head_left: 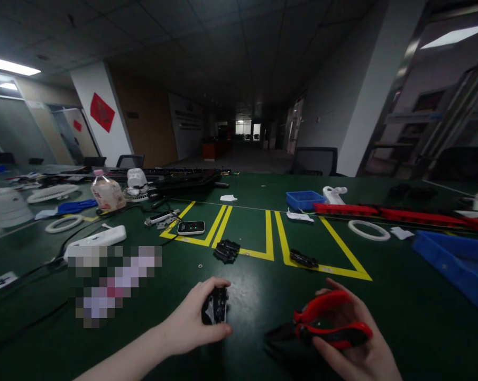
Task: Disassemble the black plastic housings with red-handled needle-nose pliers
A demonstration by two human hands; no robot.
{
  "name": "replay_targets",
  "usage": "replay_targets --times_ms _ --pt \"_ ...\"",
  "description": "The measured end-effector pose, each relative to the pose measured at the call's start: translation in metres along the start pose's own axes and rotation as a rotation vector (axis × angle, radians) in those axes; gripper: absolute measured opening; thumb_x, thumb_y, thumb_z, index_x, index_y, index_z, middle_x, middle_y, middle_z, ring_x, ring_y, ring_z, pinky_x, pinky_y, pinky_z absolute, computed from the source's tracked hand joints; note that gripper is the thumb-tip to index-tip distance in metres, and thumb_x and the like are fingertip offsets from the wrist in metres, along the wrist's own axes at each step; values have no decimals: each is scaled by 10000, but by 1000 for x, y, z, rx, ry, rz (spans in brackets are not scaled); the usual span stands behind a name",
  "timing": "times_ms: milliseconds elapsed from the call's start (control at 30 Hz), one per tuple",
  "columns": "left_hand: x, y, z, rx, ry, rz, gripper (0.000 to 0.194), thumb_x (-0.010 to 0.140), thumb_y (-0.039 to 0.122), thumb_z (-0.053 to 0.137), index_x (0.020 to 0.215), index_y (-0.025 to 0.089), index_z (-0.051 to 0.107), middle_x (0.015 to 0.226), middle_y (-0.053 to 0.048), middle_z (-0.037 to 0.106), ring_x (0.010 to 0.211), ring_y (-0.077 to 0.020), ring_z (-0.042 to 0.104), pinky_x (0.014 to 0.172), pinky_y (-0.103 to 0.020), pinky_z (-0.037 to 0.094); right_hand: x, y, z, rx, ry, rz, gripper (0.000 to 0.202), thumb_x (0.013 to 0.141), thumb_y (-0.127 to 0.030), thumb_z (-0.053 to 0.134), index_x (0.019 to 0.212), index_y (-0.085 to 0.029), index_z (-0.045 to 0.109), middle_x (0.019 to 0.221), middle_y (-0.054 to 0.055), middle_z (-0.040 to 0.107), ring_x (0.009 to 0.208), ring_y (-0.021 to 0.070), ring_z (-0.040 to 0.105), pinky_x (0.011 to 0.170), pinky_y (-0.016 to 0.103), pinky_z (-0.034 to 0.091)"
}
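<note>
My left hand is closed around a small black and silver part low in the middle of the view. To its right, my right hand grips red-handled pliers, whose dark jaws point left, toward the left hand without touching it. The handles are spread. Beyond my hands, a black bundled part lies at the yellow tape of the middle marked area. Another black bundle rests by the tape of the right marked area.
The green table carries a black device, a white power strip, a bottle and a small ring. At the right are blue trays, red strips and a white ring.
</note>
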State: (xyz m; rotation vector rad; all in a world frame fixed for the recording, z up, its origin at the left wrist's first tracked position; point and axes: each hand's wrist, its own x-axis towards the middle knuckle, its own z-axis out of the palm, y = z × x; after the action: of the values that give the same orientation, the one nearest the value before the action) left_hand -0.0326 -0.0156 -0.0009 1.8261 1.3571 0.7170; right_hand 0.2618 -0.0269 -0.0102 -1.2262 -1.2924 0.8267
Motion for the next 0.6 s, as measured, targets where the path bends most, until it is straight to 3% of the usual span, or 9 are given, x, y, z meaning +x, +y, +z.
replay_targets --times_ms 167,300,400,600 --pt "2 -6 3 -75 -21 16 630 724 265 721 1312 232 499 1227 -76 625 1159 -280 553 1042 -423 390 -1 2 -4 2 -165 45 711 744 -580 708 1326 -287 422 1366 168 560 1164 329 634 937 451 557" --pt "5 -2 2 -119 -80 -36 641 727 285 736 1315 228 487 1227 -85 626 1158 -291 554 1032 -438 394 2 25 -8 112 -302 82 760 753 -583 699 1347 -308 313 1352 193 563 1128 345 650 908 512 552" --pt "10 3 -2 -146 -111 -58 651 720 294 750 1312 224 488 1247 -90 609 1168 -295 551 1026 -438 399 7 43 -9 198 -372 129 886 689 -597 748 1383 -318 271 1275 178 603 1109 351 659 899 528 538" --pt "19 2 -5 -304 -86 -84 633 708 305 750 1281 194 503 1181 -90 626 1106 -282 587 979 -418 432 26 49 -11 153 -429 190 791 707 -616 697 1385 -310 428 1259 169 635 1094 362 667 887 571 524"
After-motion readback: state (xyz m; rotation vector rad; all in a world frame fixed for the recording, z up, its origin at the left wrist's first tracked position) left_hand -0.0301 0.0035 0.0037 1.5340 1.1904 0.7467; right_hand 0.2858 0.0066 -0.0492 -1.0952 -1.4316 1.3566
